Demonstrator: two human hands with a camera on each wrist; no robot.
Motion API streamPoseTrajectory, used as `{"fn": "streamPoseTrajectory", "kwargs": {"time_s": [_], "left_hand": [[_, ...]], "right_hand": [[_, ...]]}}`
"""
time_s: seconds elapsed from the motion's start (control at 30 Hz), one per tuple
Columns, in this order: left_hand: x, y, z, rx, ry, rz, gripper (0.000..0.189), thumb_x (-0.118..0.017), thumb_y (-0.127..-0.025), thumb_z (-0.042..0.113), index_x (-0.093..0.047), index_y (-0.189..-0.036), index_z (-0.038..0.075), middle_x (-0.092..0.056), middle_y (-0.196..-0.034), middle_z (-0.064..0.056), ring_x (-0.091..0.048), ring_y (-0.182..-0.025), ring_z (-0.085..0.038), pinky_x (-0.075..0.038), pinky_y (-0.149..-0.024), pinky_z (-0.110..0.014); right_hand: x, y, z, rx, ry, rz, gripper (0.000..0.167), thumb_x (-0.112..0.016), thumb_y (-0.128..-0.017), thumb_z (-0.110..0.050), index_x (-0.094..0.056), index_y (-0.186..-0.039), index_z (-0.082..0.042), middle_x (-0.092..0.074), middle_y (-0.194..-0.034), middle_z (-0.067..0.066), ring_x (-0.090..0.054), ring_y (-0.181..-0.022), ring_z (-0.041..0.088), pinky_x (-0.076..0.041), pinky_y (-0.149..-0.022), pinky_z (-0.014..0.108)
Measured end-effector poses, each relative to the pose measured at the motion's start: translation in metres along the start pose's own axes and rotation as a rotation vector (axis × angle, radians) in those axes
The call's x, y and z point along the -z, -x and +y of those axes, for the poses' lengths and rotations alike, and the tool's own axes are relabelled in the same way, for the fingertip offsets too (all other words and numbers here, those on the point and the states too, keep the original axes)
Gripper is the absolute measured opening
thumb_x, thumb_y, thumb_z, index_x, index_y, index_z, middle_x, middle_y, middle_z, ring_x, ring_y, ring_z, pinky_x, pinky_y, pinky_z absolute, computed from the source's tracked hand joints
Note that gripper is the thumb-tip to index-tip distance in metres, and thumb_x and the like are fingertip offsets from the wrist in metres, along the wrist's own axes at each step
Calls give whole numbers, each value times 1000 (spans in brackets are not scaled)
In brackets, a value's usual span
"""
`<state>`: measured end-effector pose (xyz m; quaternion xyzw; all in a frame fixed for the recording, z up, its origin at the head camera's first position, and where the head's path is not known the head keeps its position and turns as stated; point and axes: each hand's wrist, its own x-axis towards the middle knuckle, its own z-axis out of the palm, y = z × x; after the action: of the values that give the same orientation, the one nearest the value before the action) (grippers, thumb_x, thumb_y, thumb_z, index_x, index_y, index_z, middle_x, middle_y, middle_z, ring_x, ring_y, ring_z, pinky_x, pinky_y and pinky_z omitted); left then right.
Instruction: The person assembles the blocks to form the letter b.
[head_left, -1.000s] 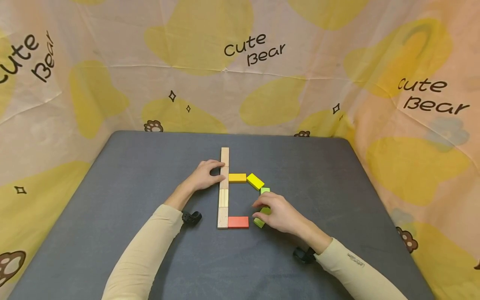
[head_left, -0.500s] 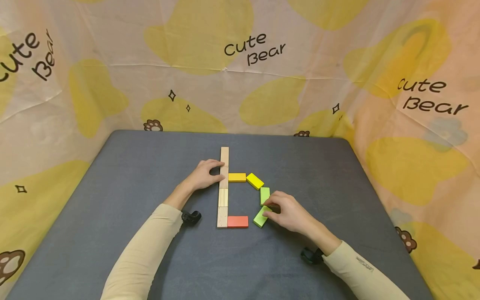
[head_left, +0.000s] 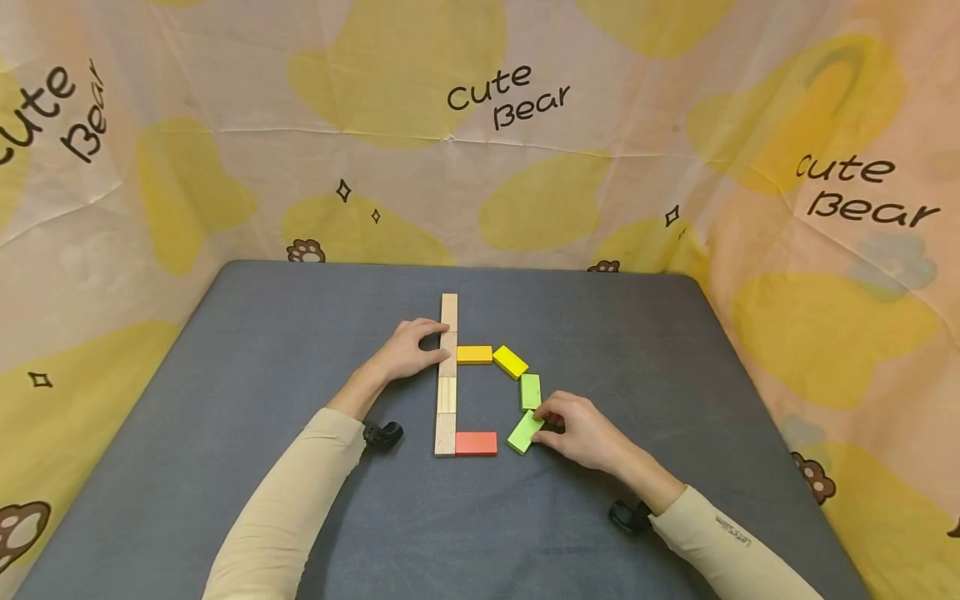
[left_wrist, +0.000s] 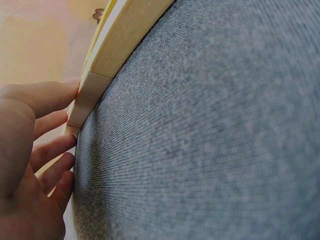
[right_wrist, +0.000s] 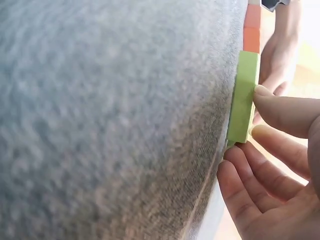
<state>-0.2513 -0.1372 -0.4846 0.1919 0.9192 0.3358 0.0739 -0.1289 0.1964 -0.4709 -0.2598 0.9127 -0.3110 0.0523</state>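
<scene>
Plain wooden blocks (head_left: 446,396) lie end to end in a straight column. My left hand (head_left: 408,350) rests its thumb and a fingertip on the column's upper part. In the left wrist view the thumb (left_wrist: 55,95) touches a block's edge, with the other fingers loosely spread. An orange-yellow block (head_left: 475,356), a yellow block (head_left: 511,362) and an upper green block (head_left: 530,392) curve off to the right. My right hand (head_left: 581,429) touches the upper right end of the lower green block (right_wrist: 243,97) with thumb and fingertips. The block lies slanted on the table.
A red block (head_left: 476,443) extends right from the column's near end, with a gap between it and the lower green block. The grey table (head_left: 337,304) is enclosed by a patterned cloth (head_left: 405,192). Dark wrist cameras (head_left: 630,517) hang below both wrists.
My right hand has drawn back to the right and slightly nearer, uncovering both green blocks. They look nearly unmoved. My left hand has stayed on the column.
</scene>
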Motion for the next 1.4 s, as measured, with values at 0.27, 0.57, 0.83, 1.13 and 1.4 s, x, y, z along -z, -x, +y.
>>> {"fn": "streamPoseTrajectory", "kwargs": {"time_s": [0.27,0.57,0.83,1.13,1.4], "left_hand": [[0,-1,0,3,2,6,57,-70,-96,30,-56,-147,8,-49,-150,-16,-37,-138,-37,-32,-112,-54],[-1,-2,-1,5,3,4,57,-70,-96,31,-56,-147,9,-50,-149,-16,-37,-138,-37,-33,-112,-54],[0,-2,-1,2,8,0,57,-70,-96,31,-55,-147,9,-49,-150,-17,-35,-139,-38,-32,-112,-56],[0,-3,0,5,4,-5,57,-70,-97,31,-55,-147,9,-49,-150,-16,-35,-140,-37,-32,-112,-55],[1,-2,0,1,6,-11,57,-69,-97,31,-55,-148,8,-49,-150,-16,-35,-139,-38,-32,-112,-56]], "right_hand": [[-5,-5,-3,11,9,5,21,-86,-84,-16,-74,-101,-9,-63,-93,-4,-58,-82,11,-51,-72,25],[-8,-8,-7,-4,29,12,22,-87,-82,-16,-74,-99,-10,-62,-91,-5,-58,-81,10,-51,-72,25],[-8,-9,-9,4,38,22,22,-87,-82,-16,-74,-98,-9,-63,-91,-3,-59,-80,11,-51,-71,25],[-7,-9,-8,18,42,17,22,-87,-83,-16,-74,-99,-9,-63,-91,-3,-59,-80,11,-52,-72,25],[-5,-10,-8,13,36,13,21,-86,-83,-18,-75,-99,-10,-64,-93,-4,-60,-82,10,-52,-73,25]]}}
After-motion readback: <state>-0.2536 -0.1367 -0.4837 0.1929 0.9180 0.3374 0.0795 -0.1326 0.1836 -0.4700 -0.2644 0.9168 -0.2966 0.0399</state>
